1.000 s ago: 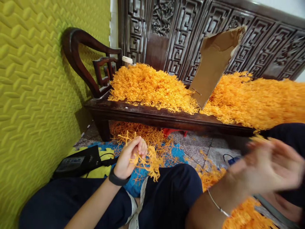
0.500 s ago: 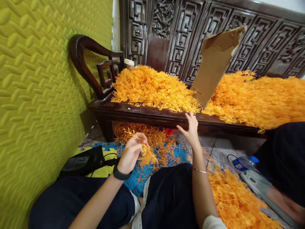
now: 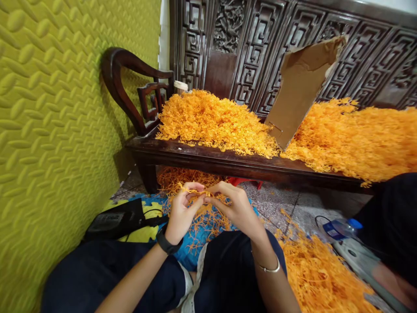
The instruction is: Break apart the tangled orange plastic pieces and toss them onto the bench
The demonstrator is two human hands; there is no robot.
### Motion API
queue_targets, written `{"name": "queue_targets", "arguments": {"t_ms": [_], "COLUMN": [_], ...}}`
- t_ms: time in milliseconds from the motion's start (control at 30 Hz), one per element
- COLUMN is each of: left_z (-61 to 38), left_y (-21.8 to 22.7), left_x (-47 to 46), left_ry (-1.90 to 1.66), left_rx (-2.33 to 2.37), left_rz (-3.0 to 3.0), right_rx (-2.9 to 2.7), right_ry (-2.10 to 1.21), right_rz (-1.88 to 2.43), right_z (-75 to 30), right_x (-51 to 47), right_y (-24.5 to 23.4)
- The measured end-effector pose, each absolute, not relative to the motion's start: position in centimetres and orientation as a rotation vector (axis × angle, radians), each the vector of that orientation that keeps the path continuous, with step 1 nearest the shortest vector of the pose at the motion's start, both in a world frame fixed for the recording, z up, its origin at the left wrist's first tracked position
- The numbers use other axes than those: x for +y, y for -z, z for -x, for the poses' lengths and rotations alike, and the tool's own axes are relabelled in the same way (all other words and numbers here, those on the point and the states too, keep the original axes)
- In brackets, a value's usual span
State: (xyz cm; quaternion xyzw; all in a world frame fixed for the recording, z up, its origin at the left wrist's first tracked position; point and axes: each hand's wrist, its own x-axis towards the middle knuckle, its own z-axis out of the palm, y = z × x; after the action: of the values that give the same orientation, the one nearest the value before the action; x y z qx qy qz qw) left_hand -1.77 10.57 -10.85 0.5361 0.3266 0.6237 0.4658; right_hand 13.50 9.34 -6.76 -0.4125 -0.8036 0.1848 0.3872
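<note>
Between my two hands is a small orange plastic piece with thin branching strands (image 3: 195, 191). My left hand (image 3: 185, 208) pinches it, with strands sticking out past the fingertips. My right hand (image 3: 233, 206) has thumb and forefinger closed on its other end, and the fingertips of both hands nearly meet. Below and behind the hands, a heap of loose orange stringy pieces (image 3: 208, 221) lies on the blue and yellow floor mat. On the dark wooden bench ahead sits a pile of curly orange pieces (image 3: 211, 121).
A torn cardboard sheet (image 3: 299, 82) stands on the bench (image 3: 208, 157), dividing that pile from another orange pile (image 3: 368, 134). A black device (image 3: 114, 217) lies at the left. At the right are more orange pieces (image 3: 319, 269), a bottle (image 3: 342, 228) and another person's dark-clothed leg (image 3: 391, 221).
My right hand has come down from the bench edge, where it was open, and now pinches the orange piece beside my left hand. My left hand keeps hold of strands.
</note>
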Motion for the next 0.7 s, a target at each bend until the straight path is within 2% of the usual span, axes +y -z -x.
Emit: {"name": "queue_targets", "arguments": {"t_ms": [333, 567, 700], "left_z": [1.5, 1.2, 0.9], "left_y": [9.8, 9.6, 9.7], "left_x": [9.2, 8.3, 7.8], "left_ry": [-1.299, -1.249, -1.196], "left_rx": [0.689, 0.669, 0.625], "left_rz": [-1.106, -1.094, -1.086], "right_rx": [-1.41, -1.088, -1.007], "right_ry": [-0.557, -0.95, -0.919], "right_rz": [0.985, 0.854, 0.857], "right_z": [-11.8, -11.9, -12.3], "right_x": [8.8, 8.6, 8.2], "right_y": [7.1, 7.3, 7.0]}}
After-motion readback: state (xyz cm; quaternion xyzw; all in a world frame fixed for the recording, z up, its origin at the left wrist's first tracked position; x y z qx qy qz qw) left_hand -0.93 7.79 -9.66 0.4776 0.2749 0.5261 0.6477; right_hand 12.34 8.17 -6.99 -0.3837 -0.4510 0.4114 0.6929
